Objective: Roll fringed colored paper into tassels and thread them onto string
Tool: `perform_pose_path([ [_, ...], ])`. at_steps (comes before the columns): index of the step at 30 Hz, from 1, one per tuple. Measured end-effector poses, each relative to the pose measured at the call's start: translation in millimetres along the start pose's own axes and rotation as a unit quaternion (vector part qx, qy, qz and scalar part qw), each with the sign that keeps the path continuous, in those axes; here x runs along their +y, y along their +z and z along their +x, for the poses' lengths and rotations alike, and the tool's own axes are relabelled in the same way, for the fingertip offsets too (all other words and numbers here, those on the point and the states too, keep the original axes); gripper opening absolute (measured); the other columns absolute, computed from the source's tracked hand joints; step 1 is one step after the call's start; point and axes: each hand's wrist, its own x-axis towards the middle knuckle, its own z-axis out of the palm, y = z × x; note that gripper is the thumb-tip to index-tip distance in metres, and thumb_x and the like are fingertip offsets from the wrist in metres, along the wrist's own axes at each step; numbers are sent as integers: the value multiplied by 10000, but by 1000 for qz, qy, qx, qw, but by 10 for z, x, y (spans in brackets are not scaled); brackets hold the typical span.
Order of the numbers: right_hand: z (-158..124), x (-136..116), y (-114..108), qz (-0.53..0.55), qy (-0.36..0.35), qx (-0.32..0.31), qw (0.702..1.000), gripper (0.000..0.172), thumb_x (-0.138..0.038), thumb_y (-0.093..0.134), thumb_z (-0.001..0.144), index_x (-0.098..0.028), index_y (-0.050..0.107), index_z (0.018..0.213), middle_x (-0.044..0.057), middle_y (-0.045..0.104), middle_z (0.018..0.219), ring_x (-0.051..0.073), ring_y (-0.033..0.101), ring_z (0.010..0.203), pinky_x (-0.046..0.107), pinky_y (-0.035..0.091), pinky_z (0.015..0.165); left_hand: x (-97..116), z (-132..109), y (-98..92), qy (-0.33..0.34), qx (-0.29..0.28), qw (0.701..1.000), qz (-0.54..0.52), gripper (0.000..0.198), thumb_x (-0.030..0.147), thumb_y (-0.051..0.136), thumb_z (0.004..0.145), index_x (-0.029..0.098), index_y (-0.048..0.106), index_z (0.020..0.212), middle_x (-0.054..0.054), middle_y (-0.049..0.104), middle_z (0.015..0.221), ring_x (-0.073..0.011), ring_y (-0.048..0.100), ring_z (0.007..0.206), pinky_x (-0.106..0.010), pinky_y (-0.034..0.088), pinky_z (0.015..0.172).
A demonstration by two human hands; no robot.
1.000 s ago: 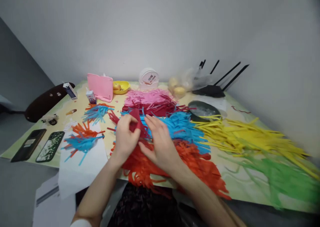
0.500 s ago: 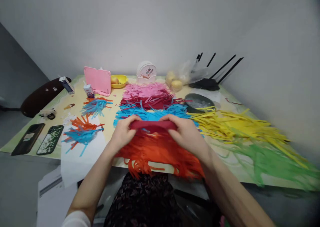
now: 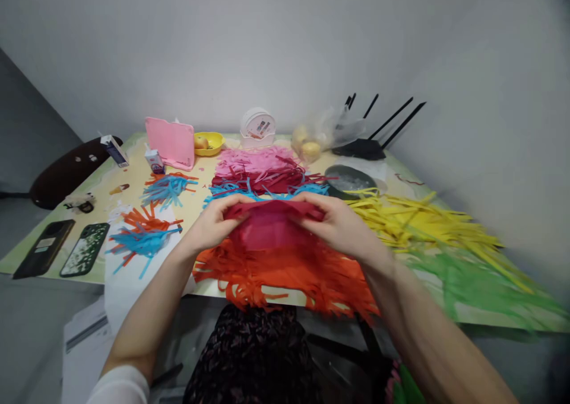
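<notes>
Between my hands a sheet of dark pink tissue paper [image 3: 269, 229] is stretched, its lower part hanging loose and blurred. My left hand [image 3: 218, 223] pinches its left end, with thumb below and fingers above. At the other end, my right hand [image 3: 341, 223] is closed on the paper the same way. Orange fringed paper [image 3: 285, 273] lies beneath the sheet at the table's front edge. Behind my hands lie blue fringed paper [image 3: 222, 193], crimson fringed paper [image 3: 280, 178] and pink fringed paper [image 3: 258, 158], one behind another.
Yellow fringed paper [image 3: 401, 217] and green strips [image 3: 485, 288] cover the right side. Blue-and-orange tassels [image 3: 142, 238], two phones [image 3: 86, 250], a pink tablet case [image 3: 171, 143] and a yellow bowl [image 3: 214, 143] are on the left. A black router [image 3: 360, 149] stands at the back right.
My hands have moved slightly apart and up. The dark pink paper, a narrow folded band before, now opens downward over the orange fringe. The view has shifted a little.
</notes>
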Motion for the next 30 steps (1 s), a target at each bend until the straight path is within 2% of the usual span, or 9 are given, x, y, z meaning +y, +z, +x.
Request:
perform_pose_path([
  [5,-50,40,28,63,-51,8,997,426,-56,457,635,-195,722,937,28,741,921,178,687,856,280,516,791,-93,-57,-74,14,-34,999,-26,314,111,558,780,171,773,1001,-69,751,1011,-203,679,946,-306,514,871],
  [8,-55,52,-9,75,-72,-17,994,387,-47,438,645,-193,738,840,39,747,869,173,698,820,286,533,777,-31,-82,-184,27,-81,996,-22,257,152,576,819,188,786,962,-82,742,1009,-207,685,958,-321,517,892],
  [10,-52,42,-22,55,-103,-16,993,373,-45,435,682,-204,747,813,47,753,888,176,701,851,303,536,812,42,-81,-260,25,-142,989,-19,280,219,632,823,200,757,1073,-103,721,1106,-236,667,1056,-337,510,933],
  [12,-51,16,-20,22,-128,-13,991,400,-42,424,701,-217,754,844,51,757,923,180,703,888,318,537,842,105,-60,-297,20,-194,980,-34,482,330,720,778,203,673,1241,-135,665,1252,-284,613,1183,-360,503,969],
  [14,-55,-19,-16,-19,-133,-18,991,454,-36,416,696,-221,749,942,55,761,972,185,707,917,323,539,854,134,-20,-273,-3,-205,977,-51,633,443,753,744,202,609,1311,-145,626,1310,-301,588,1212,-356,511,952],
  [17,-72,-58,-46,-83,-129,-28,988,552,-33,418,683,-210,701,1123,65,755,1077,195,709,981,321,538,883,121,52,-156,-92,-190,976,-48,425,498,667,815,160,690,1071,-96,698,1000,-214,656,896,-283,528,751],
  [19,-87,-57,-102,-113,-132,-27,984,587,-39,428,679,-202,666,1190,74,738,1151,204,704,1024,321,534,907,103,91,-90,-135,-185,973,-40,339,470,648,837,135,685,878,-39,648,775,-142,582,683,-237,472,623],
  [24,-119,-25,-204,-113,-134,-37,984,555,-28,429,689,-205,683,1149,53,750,1119,189,708,1020,307,534,915,108,157,-56,-112,-189,975,-36,365,501,658,823,136,652,832,-14,603,766,-126,514,687,-227,404,600],
  [30,-107,58,-244,-77,-145,-77,983,529,-27,383,711,-251,748,1023,29,748,1087,175,703,997,317,542,902,117,180,7,-136,-206,969,-19,382,485,619,837,131,587,695,39,450,605,-84,377,558,-223,292,533],
])
